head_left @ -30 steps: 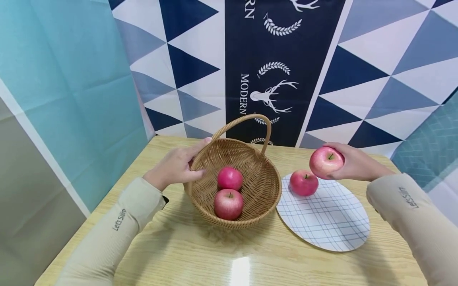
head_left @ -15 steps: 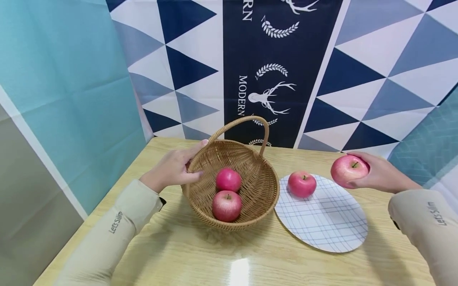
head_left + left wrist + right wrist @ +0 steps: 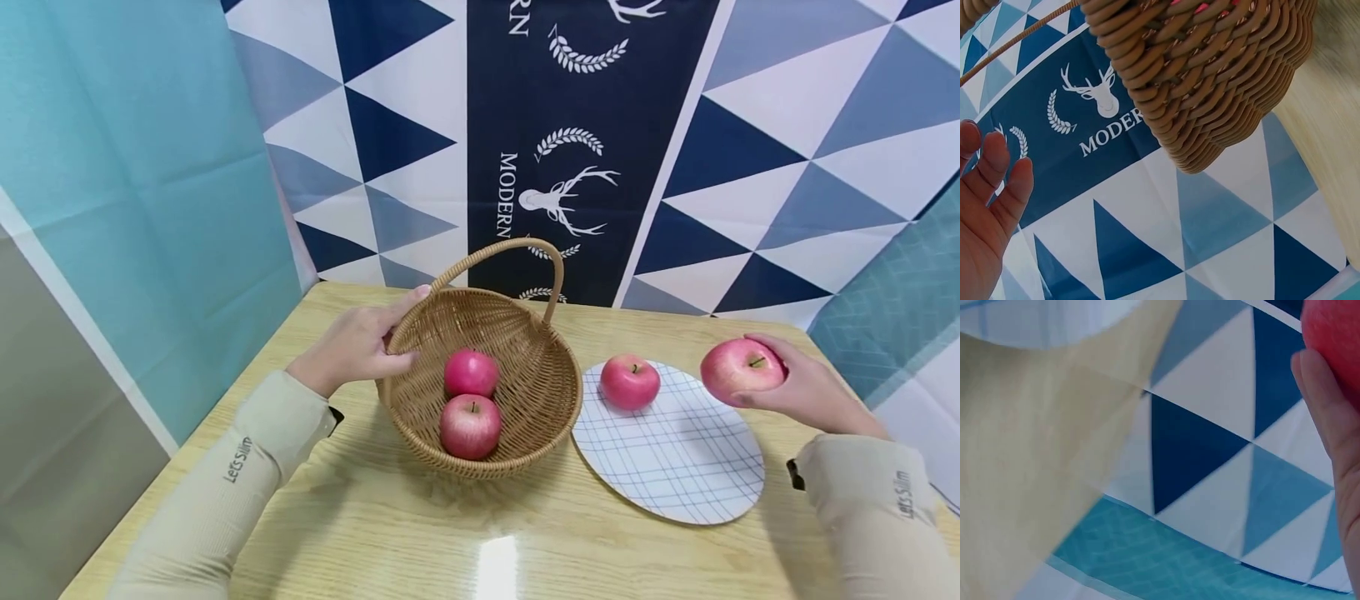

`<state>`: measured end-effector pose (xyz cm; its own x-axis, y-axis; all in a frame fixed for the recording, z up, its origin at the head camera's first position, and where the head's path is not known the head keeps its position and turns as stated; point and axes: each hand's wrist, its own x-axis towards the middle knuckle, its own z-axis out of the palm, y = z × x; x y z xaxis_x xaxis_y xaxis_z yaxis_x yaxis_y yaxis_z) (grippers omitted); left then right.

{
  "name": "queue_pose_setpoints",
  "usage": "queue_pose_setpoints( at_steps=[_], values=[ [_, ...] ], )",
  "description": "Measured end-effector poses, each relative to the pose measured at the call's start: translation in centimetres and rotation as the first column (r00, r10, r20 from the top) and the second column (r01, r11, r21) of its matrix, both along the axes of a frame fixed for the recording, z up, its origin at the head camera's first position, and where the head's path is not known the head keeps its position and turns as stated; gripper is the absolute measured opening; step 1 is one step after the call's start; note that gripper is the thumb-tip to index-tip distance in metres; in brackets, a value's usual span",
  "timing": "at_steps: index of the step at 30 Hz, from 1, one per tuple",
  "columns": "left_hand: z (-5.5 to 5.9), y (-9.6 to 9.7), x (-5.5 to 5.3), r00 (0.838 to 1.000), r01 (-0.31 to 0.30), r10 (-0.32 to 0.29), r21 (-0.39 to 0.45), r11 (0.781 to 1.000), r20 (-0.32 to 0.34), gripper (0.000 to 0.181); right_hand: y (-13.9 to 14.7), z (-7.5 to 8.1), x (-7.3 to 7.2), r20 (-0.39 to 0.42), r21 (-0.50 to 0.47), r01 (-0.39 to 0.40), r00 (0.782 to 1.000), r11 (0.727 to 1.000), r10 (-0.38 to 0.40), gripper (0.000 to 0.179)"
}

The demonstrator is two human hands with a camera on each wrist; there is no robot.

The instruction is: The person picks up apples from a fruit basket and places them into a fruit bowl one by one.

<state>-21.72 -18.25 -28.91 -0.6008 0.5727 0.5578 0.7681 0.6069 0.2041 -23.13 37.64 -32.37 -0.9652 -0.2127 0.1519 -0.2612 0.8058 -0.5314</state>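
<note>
Farther right of the wicker basket [image 3: 532, 358] than a second ago, a red apple [image 3: 733, 371] hangs clasped between the right hand's [image 3: 817, 396] thumb and fingers, stem upward; nearly round, it shows no clear long axis. The left hand [image 3: 356, 346] pinches the basket's rim, probably steadying its mouth, tipped toward the person.

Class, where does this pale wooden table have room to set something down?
Free: the table in front of the round brown wicker basket, and the near half of the flat white blue-lined disc. Crowded: the basket, holding two round red apples with the left hand at its rim, and the disc's far left, under another apple.
</note>
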Motion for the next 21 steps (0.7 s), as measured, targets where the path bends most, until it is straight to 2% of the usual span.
queue_pose_setpoints(
  at_steps=[5,8,14,21],
  values=[
    [0.1,0.1,0.2,1.0,0.006,-0.006,0.009,1.0,0.017,0.073,0.3,-1.5,-0.1,-0.034,-0.023,0.052,0.998,0.998,-0.053,0.089],
    [0.2,0.3,0.3,0.999,0.001,-0.001,0.002,1.0,0.036,0.073,0.1,-2.1,-0.3,-0.037,-0.017,0.056,0.998,0.998,-0.057,0.089],
    [0.2,0.6,0.2,0.999,-0.002,0.002,-0.007,1.0,0.033,0.073,-1.0,-2.0,-1.2,0.012,0.038,0.026,1.0,0.999,-0.026,0.092],
    [0.2,0.8,0.0,0.999,0.017,-0.017,0.013,1.0,0.031,0.073,-1.9,-1.8,-3.0,0.13,0.097,-0.014,0.991,0.995,0.001,0.097]
  ],
)
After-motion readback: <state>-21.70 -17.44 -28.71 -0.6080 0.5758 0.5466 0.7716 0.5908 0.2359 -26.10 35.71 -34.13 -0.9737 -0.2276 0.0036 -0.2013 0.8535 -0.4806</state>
